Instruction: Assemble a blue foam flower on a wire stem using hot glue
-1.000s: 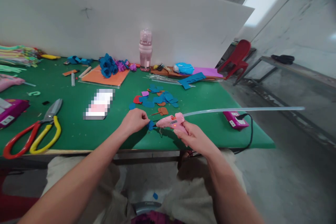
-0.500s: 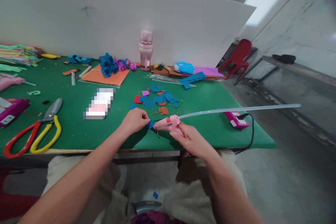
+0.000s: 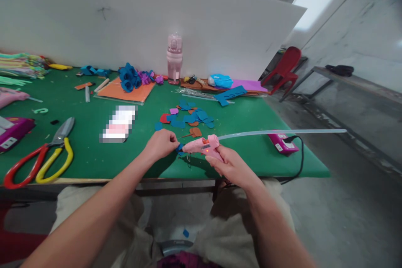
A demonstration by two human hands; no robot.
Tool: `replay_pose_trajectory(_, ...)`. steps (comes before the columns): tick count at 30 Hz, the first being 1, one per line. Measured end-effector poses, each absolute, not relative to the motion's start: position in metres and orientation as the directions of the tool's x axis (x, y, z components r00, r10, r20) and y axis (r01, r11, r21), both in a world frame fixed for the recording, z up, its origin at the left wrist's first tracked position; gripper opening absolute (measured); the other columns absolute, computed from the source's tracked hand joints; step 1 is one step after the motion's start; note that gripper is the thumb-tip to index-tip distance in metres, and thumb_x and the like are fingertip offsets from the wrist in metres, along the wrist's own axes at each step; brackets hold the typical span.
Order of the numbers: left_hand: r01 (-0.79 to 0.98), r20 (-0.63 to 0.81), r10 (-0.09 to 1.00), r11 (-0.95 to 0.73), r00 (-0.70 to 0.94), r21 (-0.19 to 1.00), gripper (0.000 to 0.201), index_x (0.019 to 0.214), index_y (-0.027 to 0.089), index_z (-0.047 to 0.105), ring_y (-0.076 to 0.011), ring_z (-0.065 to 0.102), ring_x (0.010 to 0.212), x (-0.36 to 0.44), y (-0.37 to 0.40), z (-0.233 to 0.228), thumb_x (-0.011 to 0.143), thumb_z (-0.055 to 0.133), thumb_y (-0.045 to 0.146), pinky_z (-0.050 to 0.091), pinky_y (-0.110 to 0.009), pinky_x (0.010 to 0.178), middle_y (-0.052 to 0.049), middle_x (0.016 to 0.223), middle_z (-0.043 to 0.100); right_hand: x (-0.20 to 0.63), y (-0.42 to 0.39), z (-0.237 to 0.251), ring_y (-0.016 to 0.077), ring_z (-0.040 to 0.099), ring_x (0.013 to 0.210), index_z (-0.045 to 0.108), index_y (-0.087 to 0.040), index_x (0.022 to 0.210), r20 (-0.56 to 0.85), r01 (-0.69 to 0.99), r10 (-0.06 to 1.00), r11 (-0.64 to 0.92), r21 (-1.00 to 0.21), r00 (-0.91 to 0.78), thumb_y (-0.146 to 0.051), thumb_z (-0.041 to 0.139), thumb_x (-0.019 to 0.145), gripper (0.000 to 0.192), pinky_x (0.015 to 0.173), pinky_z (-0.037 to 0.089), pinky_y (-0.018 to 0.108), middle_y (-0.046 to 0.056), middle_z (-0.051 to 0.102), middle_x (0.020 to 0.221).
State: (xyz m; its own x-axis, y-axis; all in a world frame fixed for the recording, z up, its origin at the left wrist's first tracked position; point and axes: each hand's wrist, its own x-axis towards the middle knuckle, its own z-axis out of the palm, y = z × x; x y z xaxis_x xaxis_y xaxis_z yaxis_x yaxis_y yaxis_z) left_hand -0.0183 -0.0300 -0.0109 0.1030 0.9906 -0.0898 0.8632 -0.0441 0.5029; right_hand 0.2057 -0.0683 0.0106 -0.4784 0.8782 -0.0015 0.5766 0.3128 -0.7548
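We are pinching a small blue cutout (image 3: 180, 148) in our left hand (image 3: 161, 142), its thumb and fingers closed together at the tips; the cutout is sticking out on the right side of that hand, low over the green tabletop (image 3: 251, 161). Our right hand (image 3: 231, 164) is wrapping round the handle of a pink hot-glue gun (image 3: 201, 146), whose long axis is running roughly crosswise, nozzle pointing left at the cutout. The clear glue stick (image 3: 282, 132) is trailing from its back, well out past the right hand. The left hand is the nearer one to the cutout; the right is meeting it only through the nozzle, and we cannot tell whether the tip is touching or just beside it. A brown cutout (image 3: 196, 132) is lying ahead and to the right of the left hand, just beyond the gun.
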Motion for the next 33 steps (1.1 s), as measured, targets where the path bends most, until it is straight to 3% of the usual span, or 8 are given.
replay_pose_trajectory(4, 0.867, -0.09, 0.991, -0.04, 0.097, 0.497, 0.021, 0.062, 0.016, 0.065, -0.0125, 0.052, 0.054, -0.0183, -0.0298, -0.0112, 0.067, 0.053, 0.032, 0.03, -0.023, 0.048, -0.003, 0.059, 0.062, 0.2089, -0.067, 0.0103, 0.015, 0.053, 0.068, 0.055, -0.015, 0.089, 0.01, 0.589, 0.886, 0.317, -0.743, -0.464, -0.036, 0.043, 0.083, 0.025, 0.061, 0.039, 0.024, 0.002, 0.057, 0.072)
replay_pose_trajectory(16, 0.858, -0.085, 0.991, -0.044, 0.102, 0.511, 0.02, 0.061, 0.017, 0.064, -0.0126, 0.05, 0.054, -0.0184, -0.0291, -0.0127, 0.066, 0.051, 0.032, 0.03, -0.024, 0.049, -0.003, 0.057, 0.061, 0.2105, -0.0673, 0.0093, 0.0196, 0.056, 0.078, 0.055, -0.017, 0.097, 0.028, 0.668, 0.899, 0.345, -0.659, -0.438, -0.037, 0.042, 0.083, 0.028, 0.066, 0.04, 0.028, 0.005, 0.06, 0.08)
replay_pose_trajectory(33, 0.855, -0.094, 0.991, -0.035, 0.097, 0.517, 0.019, 0.058, 0.017, 0.062, -0.0127, 0.049, 0.053, -0.0169, -0.0304, -0.0083, 0.065, 0.051, 0.03, 0.03, -0.024, 0.049, -0.003, 0.057, 0.06, 0.2081, -0.0683, 0.0093, 0.018, 0.056, 0.08, 0.055, -0.016, 0.101, 0.034, 0.683, 0.89, 0.372, -0.629, -0.454, -0.033, 0.041, 0.084, 0.028, 0.07, 0.04, 0.027, 0.006, 0.062, 0.088)
